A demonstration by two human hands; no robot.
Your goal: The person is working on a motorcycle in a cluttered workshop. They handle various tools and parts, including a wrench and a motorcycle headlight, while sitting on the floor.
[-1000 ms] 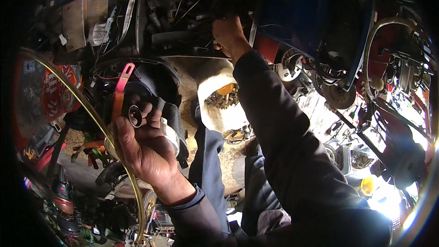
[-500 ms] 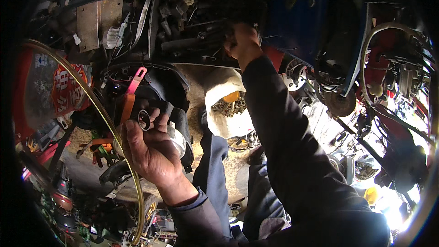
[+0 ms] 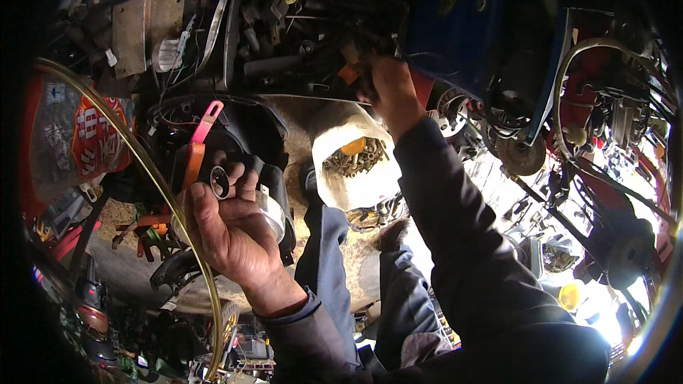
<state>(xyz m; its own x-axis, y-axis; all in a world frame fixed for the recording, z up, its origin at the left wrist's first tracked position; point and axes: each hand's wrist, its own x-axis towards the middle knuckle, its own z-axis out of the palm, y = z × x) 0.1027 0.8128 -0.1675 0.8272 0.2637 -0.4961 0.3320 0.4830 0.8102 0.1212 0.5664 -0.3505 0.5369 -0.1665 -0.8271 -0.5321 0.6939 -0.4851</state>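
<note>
Between the thumb and fingers of my left hand [image 3: 238, 235], which is closed, sits a small dark metal ring [image 3: 219, 182]. An orange strip [image 3: 193, 163] with a pink slotted end rises just behind those fingers. My right hand [image 3: 397, 92] reaches to the near right edge of a black tray [image 3: 229, 46] full of dark metal tools and parts. Its fingers are curled and lie in shadow. Beside them shows an orange-brown piece [image 3: 349, 73]; whether the fingers grip it or something else is hard to make out.
A white bag [image 3: 380, 185] of bolts stands below the tray. A clear yellowish hose [image 3: 153, 174] curves past my left hand. Blue panel [image 3: 455, 25] at upper right, wheel-like parts and cables at right, a red printed bag [image 3: 96, 139] at left.
My right hand has drawn back toward me and slightly right, at the tray's edge. An orange-brown piece now shows by its fingers. The left hand still holds the ring.
</note>
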